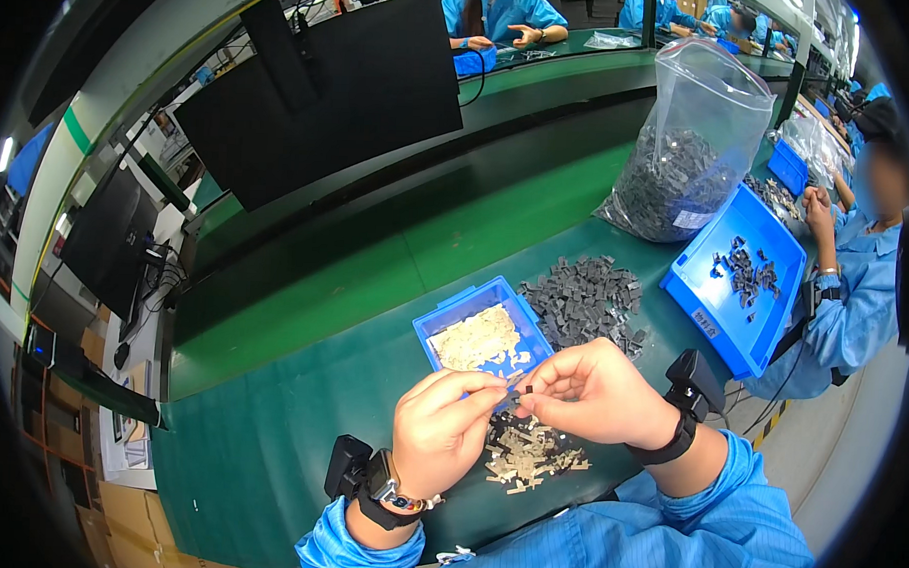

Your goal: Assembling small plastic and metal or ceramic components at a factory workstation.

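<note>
My left hand [435,430] and my right hand [601,393] meet at the fingertips just in front of a blue bin [452,311] of cream-coloured small pieces. Between the right thumb and forefinger I pinch a small black part [527,391]. The left thumb and forefinger are closed too, right beside that part; what they hold is too small to make out. Below the hands lies a loose pile of tan strips [531,453], with some dark bits at its upper edge. A heap of dark grey small parts [586,301] lies beyond my right hand.
A large clear bag of dark parts [668,176] stands at the back right, beside a blue tray [718,338] with scattered dark parts. A co-worker [860,288] sits at the right. A black monitor [326,94] overhangs the green conveyor belt [406,232].
</note>
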Motion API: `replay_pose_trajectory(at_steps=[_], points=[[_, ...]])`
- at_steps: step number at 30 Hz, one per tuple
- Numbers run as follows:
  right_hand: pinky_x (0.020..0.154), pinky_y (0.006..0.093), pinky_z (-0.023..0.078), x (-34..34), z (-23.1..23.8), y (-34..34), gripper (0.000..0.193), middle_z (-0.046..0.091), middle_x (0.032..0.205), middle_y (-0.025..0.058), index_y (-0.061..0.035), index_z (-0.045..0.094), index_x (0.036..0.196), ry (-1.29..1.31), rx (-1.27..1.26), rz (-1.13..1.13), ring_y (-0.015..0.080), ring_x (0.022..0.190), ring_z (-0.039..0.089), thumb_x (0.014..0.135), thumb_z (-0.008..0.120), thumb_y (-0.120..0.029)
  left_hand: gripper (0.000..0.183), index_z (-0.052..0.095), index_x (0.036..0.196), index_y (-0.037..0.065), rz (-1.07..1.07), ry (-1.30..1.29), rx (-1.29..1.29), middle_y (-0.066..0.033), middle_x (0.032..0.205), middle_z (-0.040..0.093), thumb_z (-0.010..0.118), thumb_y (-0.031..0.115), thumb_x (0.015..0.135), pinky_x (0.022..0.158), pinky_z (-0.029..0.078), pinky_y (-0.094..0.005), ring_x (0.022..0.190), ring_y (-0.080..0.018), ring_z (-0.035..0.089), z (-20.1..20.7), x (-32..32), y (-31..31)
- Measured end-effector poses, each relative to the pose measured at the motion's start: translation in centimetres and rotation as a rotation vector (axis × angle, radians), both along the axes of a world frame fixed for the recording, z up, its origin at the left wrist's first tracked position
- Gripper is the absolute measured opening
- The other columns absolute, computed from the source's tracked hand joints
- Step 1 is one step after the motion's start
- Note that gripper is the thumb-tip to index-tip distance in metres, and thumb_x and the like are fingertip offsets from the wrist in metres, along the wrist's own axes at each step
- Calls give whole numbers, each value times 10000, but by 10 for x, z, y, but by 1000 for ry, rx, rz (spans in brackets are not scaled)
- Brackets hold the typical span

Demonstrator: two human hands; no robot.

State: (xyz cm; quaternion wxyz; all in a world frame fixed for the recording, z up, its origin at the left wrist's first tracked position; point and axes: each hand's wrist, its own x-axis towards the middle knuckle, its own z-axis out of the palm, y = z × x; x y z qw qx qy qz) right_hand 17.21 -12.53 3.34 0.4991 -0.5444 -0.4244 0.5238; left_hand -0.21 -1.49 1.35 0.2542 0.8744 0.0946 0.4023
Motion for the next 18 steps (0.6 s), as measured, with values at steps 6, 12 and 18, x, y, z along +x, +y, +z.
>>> replay_pose_trajectory(at_steps=[6, 12, 18], points=[[804, 273, 556, 3, 0, 0, 74, 722, 917, 127, 66, 673, 928, 0, -20, 23, 147, 875, 694, 870, 667, 20, 179, 693, 835, 1, -8, -14, 6, -105, 860, 707, 706, -100, 689, 634, 530, -310, 725, -245, 677, 1, 3, -1], [827, 276, 550, 4, -5, 2, 94, 718, 925, 134, 78, 661, 963, 70, -19, 45, 157, 897, 693, 891, 655, 17, 176, 694, 833, -1, 11, -15, 1, -104, 858, 709, 702, -102, 688, 639, 532, -307, 726, -243, 679, 1, 3, -2], [834, 278, 549, 8, -5, 0, 89, 716, 929, 128, 80, 658, 956, 96, -9, 49, 158, 906, 692, 894, 651, 17, 169, 694, 825, -3, 15, -16, -6, -107, 852, 710, 701, -103, 689, 640, 532, -306, 727, -241, 679, 3, 3, -3]])
